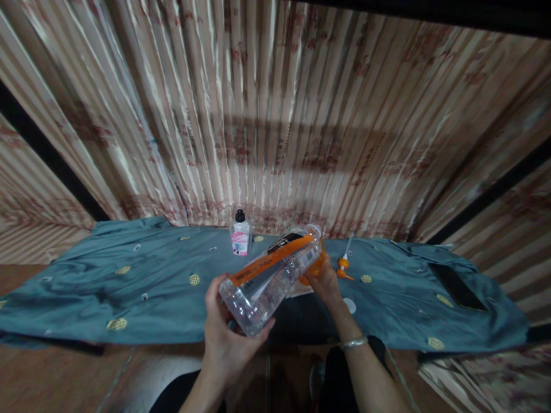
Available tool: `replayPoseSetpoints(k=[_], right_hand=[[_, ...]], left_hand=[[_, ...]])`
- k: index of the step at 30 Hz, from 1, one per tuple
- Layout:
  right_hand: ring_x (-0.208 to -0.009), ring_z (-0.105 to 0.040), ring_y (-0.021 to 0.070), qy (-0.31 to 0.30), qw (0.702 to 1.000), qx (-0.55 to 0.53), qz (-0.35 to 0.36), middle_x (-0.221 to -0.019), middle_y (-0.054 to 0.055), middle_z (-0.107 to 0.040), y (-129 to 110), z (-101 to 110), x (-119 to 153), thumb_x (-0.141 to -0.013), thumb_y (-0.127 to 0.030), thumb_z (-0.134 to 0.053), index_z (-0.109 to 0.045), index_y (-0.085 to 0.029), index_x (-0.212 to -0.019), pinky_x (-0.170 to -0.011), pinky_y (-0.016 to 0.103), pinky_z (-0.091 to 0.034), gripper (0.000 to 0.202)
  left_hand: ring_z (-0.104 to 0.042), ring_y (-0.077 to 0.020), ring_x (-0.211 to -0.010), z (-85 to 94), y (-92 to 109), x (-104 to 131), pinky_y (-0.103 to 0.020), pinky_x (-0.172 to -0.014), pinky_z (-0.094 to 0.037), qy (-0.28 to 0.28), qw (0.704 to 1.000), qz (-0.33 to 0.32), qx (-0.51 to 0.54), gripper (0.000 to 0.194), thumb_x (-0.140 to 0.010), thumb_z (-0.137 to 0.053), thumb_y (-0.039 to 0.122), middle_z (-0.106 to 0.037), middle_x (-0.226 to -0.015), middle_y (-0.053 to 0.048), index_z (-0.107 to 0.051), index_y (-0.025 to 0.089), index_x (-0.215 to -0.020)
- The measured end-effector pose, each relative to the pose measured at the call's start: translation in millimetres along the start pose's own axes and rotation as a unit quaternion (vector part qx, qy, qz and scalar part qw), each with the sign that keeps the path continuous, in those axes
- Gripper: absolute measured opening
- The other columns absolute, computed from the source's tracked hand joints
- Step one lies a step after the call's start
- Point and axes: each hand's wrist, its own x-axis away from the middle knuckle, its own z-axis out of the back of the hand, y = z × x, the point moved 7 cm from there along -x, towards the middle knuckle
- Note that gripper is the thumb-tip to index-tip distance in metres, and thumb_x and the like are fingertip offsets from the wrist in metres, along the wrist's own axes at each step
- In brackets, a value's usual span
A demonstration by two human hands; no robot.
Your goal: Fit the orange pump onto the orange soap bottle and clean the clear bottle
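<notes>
A large clear plastic bottle (269, 281) with an orange and black label is held tilted in front of me, its uncapped neck towards the upper right. My left hand (230, 327) grips its base from below, thumb along the underside. Near the neck end, my right hand (325, 281) is closed against the bottle's far side, its fingers mostly hidden. Orange see-through material shows beside those fingers; I cannot tell whether it is part of the same bottle. To the right, an orange pump top (343, 265) with a pale tube lies on the cloth.
A teal patterned cloth (167, 292) covers the low table. A small clear bottle (240, 238) with a black cap and pink label stands at the back. A white disc (349, 306) lies by my right wrist, and a black phone-like slab (458, 287) farther right. Pleated curtains (267, 126) hang behind.
</notes>
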Motion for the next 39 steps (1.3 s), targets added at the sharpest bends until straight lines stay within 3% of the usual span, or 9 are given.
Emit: replayPoseSetpoints(k=[2,4,10,13,18,29,39], right_hand=[[-0.112,-0.073,0.0359,0.001,1.000,-0.002,0.001,-0.122,0.014,-0.073,-1.4,0.2,0.2,-0.073,-0.043,-0.074,-0.051,-0.020,-0.139,-0.097,0.051,-0.059,0.073],[-0.114,-0.072,0.0360,-0.001,1.000,-0.004,0.000,-0.124,0.015,-0.072,-2.3,0.0,0.5,-0.074,-0.044,-0.073,-0.049,-0.018,-0.141,-0.098,0.051,-0.059,0.076],[-0.116,-0.071,0.0364,-0.014,1.000,-0.009,-0.024,-0.127,0.017,-0.072,-1.3,-1.6,0.3,-0.072,-0.048,-0.075,-0.039,-0.014,-0.149,-0.101,0.054,-0.057,0.092],[-0.111,-0.073,0.0369,-0.015,1.000,-0.012,-0.024,-0.124,0.017,-0.073,-1.9,-2.2,0.2,-0.072,-0.047,-0.076,-0.040,-0.013,-0.149,-0.096,0.054,-0.059,0.091],[-0.110,-0.074,0.0357,-0.004,1.000,-0.011,-0.006,-0.124,0.015,-0.074,0.4,-3.4,-0.3,-0.073,-0.050,-0.075,-0.042,-0.019,-0.147,-0.095,0.053,-0.060,0.088],[-0.116,-0.071,0.0366,0.001,1.000,0.020,0.018,-0.129,0.016,-0.071,1.3,-2.2,-2.3,-0.073,-0.046,-0.076,-0.040,-0.016,-0.148,-0.099,0.056,-0.058,0.088],[-0.110,-0.073,0.0394,-0.004,0.999,0.036,0.024,-0.124,0.020,-0.072,-5.0,1.2,-2.5,-0.072,-0.042,-0.075,-0.044,-0.011,-0.144,-0.096,0.059,-0.059,0.084]], left_hand=[[-0.070,-0.0256,-0.092,-2.8,2.3,0.0,-0.038,-0.065,-0.065,-0.012,1.000,0.012,0.018,0.090,-0.059,-0.090,0.038,-0.061,-0.119,-0.008,-0.045,0.029,-0.137],[-0.071,-0.0261,-0.090,-1.8,1.9,1.7,-0.041,-0.064,-0.066,0.016,0.997,0.049,0.056,0.085,-0.064,-0.086,0.036,-0.063,-0.119,-0.007,-0.045,0.032,-0.138],[-0.073,-0.0279,-0.091,-7.8,-0.7,5.6,-0.043,-0.066,-0.067,0.014,0.992,0.082,0.090,0.083,-0.065,-0.084,0.030,-0.067,-0.118,-0.007,-0.046,0.034,-0.138],[-0.073,-0.0277,-0.090,-6.2,-8.0,4.4,-0.042,-0.065,-0.067,0.011,0.994,0.066,0.083,0.085,-0.063,-0.086,0.031,-0.068,-0.117,-0.008,-0.046,0.031,-0.139],[-0.074,-0.0282,-0.093,-4.1,-15.3,3.2,-0.043,-0.066,-0.068,-0.003,0.997,0.043,0.070,0.088,-0.063,-0.086,0.028,-0.068,-0.120,-0.005,-0.044,0.037,-0.140],[-0.073,-0.0288,-0.090,-3.8,-4.0,-3.2,-0.043,-0.065,-0.066,-0.003,0.997,0.044,0.067,0.087,-0.057,-0.087,0.027,-0.067,-0.112,-0.005,-0.045,0.033,-0.133],[-0.073,-0.0228,-0.088,-2.8,-0.3,-6.7,-0.034,-0.064,-0.065,-0.021,0.998,0.026,0.052,0.088,-0.058,-0.089,0.031,-0.065,-0.112,-0.004,-0.041,0.030,-0.131]])
